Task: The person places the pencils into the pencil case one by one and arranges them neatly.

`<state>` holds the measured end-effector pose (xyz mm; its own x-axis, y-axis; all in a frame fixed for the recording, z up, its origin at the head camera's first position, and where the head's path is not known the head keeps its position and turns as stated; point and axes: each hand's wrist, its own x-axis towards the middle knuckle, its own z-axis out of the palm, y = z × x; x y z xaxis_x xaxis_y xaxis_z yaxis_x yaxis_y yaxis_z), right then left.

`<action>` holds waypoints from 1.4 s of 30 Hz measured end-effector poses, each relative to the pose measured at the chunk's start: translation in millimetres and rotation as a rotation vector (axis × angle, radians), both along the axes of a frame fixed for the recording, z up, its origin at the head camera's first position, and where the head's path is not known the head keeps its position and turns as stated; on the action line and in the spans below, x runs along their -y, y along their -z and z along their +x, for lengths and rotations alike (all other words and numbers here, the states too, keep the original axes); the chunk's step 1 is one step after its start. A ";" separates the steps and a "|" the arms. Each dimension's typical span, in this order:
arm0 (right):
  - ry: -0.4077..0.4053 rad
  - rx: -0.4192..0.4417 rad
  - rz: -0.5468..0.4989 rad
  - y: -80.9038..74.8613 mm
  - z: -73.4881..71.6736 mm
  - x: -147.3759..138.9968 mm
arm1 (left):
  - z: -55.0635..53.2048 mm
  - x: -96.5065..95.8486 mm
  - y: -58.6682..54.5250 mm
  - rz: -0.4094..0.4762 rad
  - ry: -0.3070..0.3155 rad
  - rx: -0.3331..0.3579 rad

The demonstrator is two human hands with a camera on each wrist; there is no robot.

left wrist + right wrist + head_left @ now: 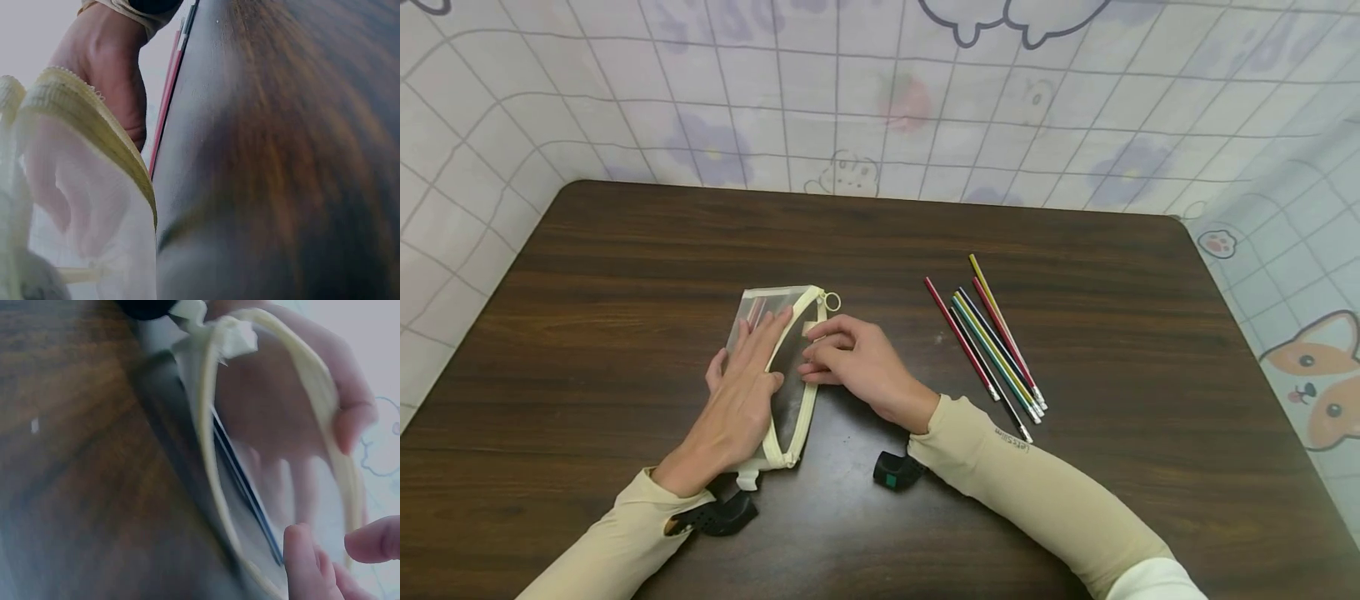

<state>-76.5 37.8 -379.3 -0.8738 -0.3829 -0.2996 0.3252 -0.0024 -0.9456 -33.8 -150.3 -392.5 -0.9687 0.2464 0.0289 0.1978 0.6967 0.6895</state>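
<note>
A translucent pencil pouch point(790, 392) with a cream zip stands unzipped on the table, its mouth gaping. My left hand point(741, 392) lies along its left wall; in the right wrist view the left thumb point(353, 428) hooks over the zip edge while the fingers show through the wall. My right hand point(861, 362) is at the opposite edge, fingers bent into the mouth, thumb and fingertips apart with nothing seen between them. Dark pencils point(247, 487) lie inside the pouch, and reddish ones point(756, 313) show through its far end.
Several loose pencils point(992, 342), red, yellow, green and dark, lie in a bunch to the right of my right hand. A ring pull point(832, 302) sits at the pouch's far corner. Behind the dark wooden table point(625, 275) hangs a patterned white curtain point(865, 100).
</note>
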 end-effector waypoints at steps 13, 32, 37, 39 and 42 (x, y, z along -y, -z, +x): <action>0.117 -0.138 0.077 -15.0 -13.7 -51.7 | -0.3 2.0 -8.3 0.025 -0.021 -0.001; 0.264 -0.226 0.191 -27.5 -31.3 -127.6 | -2.8 2.9 -4.7 0.004 -0.019 0.038; 0.289 -0.248 0.257 -26.6 -34.1 -146.8 | -2.3 2.4 -3.5 0.001 -0.020 0.039; 0.292 -0.260 0.286 -25.6 -34.6 -154.9 | -1.8 2.3 -3.3 0.002 -0.016 0.033; 0.299 -0.274 0.317 -23.1 -35.8 -166.2 | -1.8 2.0 -2.4 0.005 -0.010 0.014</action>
<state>-112.3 203.9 -356.2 -0.9940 -0.0322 -0.1048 0.0940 0.2430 -0.9655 -35.6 -152.3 -390.1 -0.9714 0.2370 0.0167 0.1817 0.6954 0.6953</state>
